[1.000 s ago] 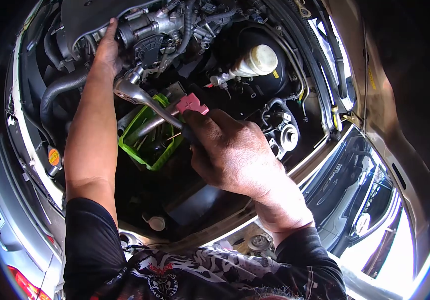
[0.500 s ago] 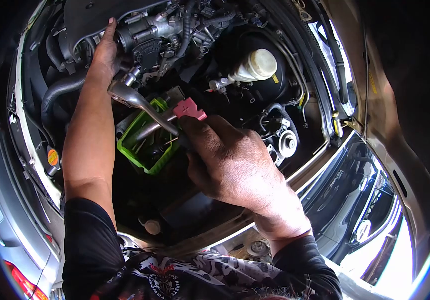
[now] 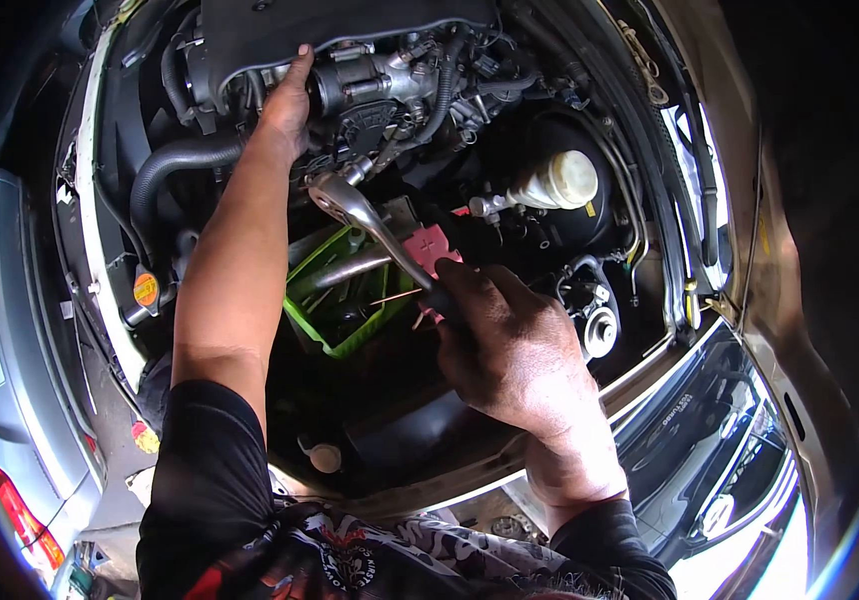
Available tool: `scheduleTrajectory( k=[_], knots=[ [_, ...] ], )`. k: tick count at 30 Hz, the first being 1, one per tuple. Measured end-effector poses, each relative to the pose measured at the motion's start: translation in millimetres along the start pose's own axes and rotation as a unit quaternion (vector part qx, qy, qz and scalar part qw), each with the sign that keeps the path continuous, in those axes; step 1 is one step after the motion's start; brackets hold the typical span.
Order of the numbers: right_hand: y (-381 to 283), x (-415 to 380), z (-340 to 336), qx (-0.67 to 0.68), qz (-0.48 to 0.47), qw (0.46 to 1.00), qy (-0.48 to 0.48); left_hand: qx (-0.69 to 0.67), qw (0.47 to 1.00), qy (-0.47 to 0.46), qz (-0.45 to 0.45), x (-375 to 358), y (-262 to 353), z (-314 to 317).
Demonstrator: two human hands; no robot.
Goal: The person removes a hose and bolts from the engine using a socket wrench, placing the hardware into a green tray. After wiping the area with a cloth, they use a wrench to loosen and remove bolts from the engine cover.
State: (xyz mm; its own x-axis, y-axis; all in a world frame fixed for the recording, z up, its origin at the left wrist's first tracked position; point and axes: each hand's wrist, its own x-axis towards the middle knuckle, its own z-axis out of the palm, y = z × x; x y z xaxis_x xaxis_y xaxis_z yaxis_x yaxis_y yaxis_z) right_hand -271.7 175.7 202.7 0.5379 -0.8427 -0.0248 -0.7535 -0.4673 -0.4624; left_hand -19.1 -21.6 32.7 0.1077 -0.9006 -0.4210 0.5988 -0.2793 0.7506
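My right hand [image 3: 520,345] is closed around the dark grip of a ratchet wrench [image 3: 387,238]. A shiny socket [image 3: 357,170] sits at the wrench's head and points up towards the engine; what it meets there I cannot make out. My left hand [image 3: 288,108] rests against the engine beside a metal housing, thumb stretched upwards and the other fingers mostly hidden. Beneath the wrench lies a bright green tray [image 3: 342,347] with metal tools in it. A pink cover marked with a plus [image 3: 428,245] shows just behind the wrench handle.
A black engine cover [image 3: 340,25] lies at the top. To the right are a white fluid reservoir [image 3: 572,180] and a round silver filter part [image 3: 601,332]. A thick black hose [image 3: 175,160] curves on the left. A silver car [image 3: 35,350] stands beyond the bay.
The view has shifted, so the scene sits farther right. The wrench handle has swung slightly rightward past the pink cover, with my right hand still gripping it. My left hand stays at the engine.
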Motion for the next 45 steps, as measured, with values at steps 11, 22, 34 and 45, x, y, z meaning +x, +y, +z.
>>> scheduleTrajectory(
  k=[11,22,34,45],
  knots=[
    [-1,1,-1,0.006,0.001,1.000,-0.008,0.087,0.996,0.021,0.005,18,-6,-10],
    [0,2,-1,0.007,0.013,1.000,-0.018,0.120,0.992,0.029,-0.009,17,1,-11],
    [15,3,-15,0.000,0.016,0.998,0.053,0.008,0.999,0.024,-0.041,19,-4,-6],
    [264,88,-83,-0.344,-0.010,0.904,0.252,0.050,0.999,-0.004,0.017,15,0,-9]
  ],
)
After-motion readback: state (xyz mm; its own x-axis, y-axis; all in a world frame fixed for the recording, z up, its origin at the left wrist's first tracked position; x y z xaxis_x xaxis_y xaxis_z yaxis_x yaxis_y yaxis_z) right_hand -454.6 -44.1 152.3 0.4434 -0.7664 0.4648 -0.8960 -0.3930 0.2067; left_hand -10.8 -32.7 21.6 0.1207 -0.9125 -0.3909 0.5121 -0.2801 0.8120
